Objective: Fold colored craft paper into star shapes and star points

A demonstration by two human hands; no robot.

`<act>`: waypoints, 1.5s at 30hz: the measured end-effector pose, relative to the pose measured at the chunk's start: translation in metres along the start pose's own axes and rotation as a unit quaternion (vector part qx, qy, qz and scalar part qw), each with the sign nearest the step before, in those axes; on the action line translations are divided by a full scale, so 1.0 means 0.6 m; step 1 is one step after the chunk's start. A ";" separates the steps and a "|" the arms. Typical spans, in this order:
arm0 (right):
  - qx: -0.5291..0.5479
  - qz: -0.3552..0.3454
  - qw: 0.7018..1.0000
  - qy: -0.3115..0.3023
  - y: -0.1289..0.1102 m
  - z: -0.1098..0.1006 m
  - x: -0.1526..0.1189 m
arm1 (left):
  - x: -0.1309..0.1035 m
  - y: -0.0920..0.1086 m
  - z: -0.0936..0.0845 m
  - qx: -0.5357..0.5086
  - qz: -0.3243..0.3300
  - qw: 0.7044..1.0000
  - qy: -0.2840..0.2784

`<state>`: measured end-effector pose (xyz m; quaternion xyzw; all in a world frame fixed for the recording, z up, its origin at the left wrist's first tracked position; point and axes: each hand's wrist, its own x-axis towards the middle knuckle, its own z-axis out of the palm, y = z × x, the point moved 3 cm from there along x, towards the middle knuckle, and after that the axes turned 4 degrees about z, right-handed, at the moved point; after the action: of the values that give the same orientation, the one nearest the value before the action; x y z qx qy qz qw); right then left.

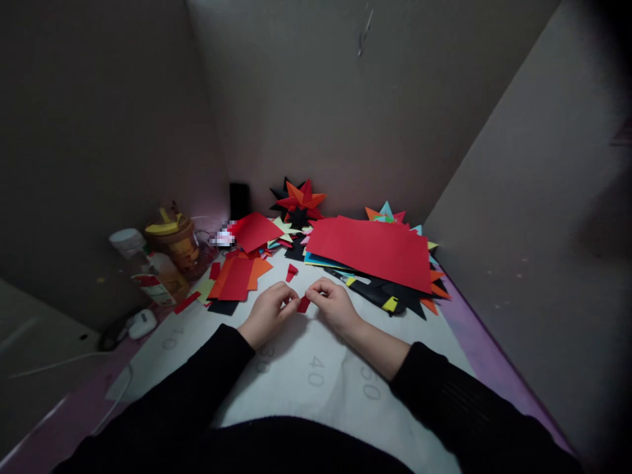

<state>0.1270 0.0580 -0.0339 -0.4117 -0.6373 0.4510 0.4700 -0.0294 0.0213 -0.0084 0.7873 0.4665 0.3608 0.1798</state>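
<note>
2 bare hands at a small red paper piece (303,305), over the white mat (291,388).
From my remote post I record the left hand (275,308) with thumb and index tips drawn together, pinching the piece at its left edge; the right hand (334,307) has its fingertips closed on the upper right edge. The piece sits between the 2 hands; whether it touches the mat, I cannot tell. Just beyond lies a folded red scrap (291,272); farther right, I note a large red sheet (370,249) and a black-and-yellow tool (371,291).
</note>
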 end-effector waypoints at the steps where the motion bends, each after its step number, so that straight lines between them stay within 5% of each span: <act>1: 0.010 0.007 1.000 0.006 0.004 -0.003 0.002 | 0.000 -0.001 0.000 -0.002 -0.007 1.000 -0.001; 6: 0.039 0.039 0.998 0.041 0.015 -0.013 0.009 | -0.001 -0.011 0.002 -0.027 -0.041 0.999 0.001; 12: 0.047 0.055 0.997 -0.025 0.019 0.000 0.008 | -0.005 -0.019 0.009 -0.041 -0.047 0.998 0.000; 19: 0.136 0.117 0.982 0.053 0.038 -0.018 0.018 | -0.002 -0.029 0.011 -0.049 -0.075 0.996 0.010; 27: 0.128 0.108 0.984 -0.056 0.017 0.011 -0.002 | -0.003 -0.023 0.018 -0.093 -0.119 0.989 -0.007; 32: 0.159 0.100 0.981 0.048 0.022 -0.008 0.007 | 0.001 -0.035 0.011 -0.130 -0.148 0.980 0.017; 35: 0.120 0.049 0.990 0.058 0.015 -0.016 0.008 | 0.000 -0.042 0.018 -0.260 -0.202 0.944 -0.004; 40: -0.011 -0.046 0.999 0.004 0.003 -0.012 -0.003 | -0.001 -0.037 0.021 -0.482 -0.270 0.833 0.007; 45: -0.040 -0.063 0.997 0.007 0.007 -0.012 -0.006 | 0.000 -0.034 0.014 -0.516 -0.275 0.811 0.016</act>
<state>0.1350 0.0569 -0.0377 -0.3929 -0.6759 0.3917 0.4852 -0.0355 0.0319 -0.0265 0.4115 0.4115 0.4965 0.6441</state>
